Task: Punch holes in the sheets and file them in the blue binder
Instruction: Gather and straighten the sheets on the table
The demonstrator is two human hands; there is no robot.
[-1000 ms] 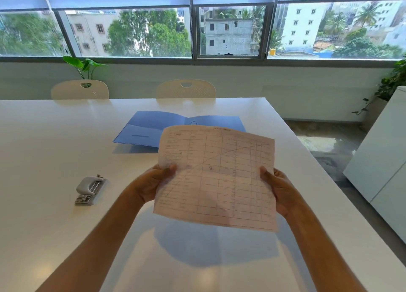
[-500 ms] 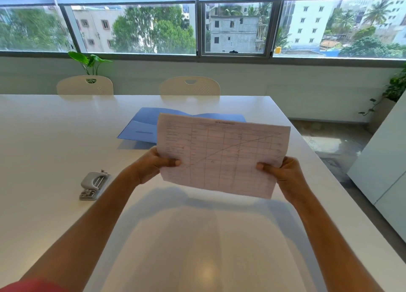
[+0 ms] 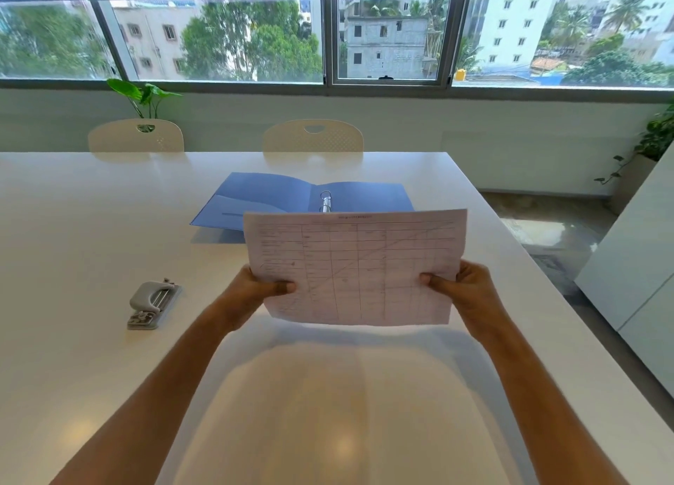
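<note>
Held up over a white table (image 3: 73,229), above the near edge: printed sheets (image 3: 355,267), lifted clear of the surface and tilted back toward the viewer, probably to square the edges or check the page before punching. Pinched at the lower left edge by the left hand (image 3: 251,295), thumb on the front face, remaining fingers hidden behind the paper. Pinched likewise at the lower right edge by the right hand (image 3: 465,289), thumb forward, fingers curled behind. Impossible to tell whether one sheet or several.

Thin, pale paper, slightly translucent against the window light, ruled with a faint grid and one diagonal line; text too small to read. Top edge straight, no holes visible.

Lying open and flat beyond the sheets, toward the far side of the table: blue binder (image 3: 262,202), matte covers, with a metal ring mechanism (image 3: 325,202) standing upright at the spine, partly hidden by the top of the paper. Likely left open to receive pages.

Resting to the left, well apart from both hands: grey hole punch (image 3: 153,304), smooth rounded lever, untouched. Judged from this layout, punching not yet begun.

Glossy tabletop, reflecting light. Behind it, two cream chairs (image 3: 313,136), a leafy plant (image 3: 144,94) and wide windows (image 3: 219,36).
</note>
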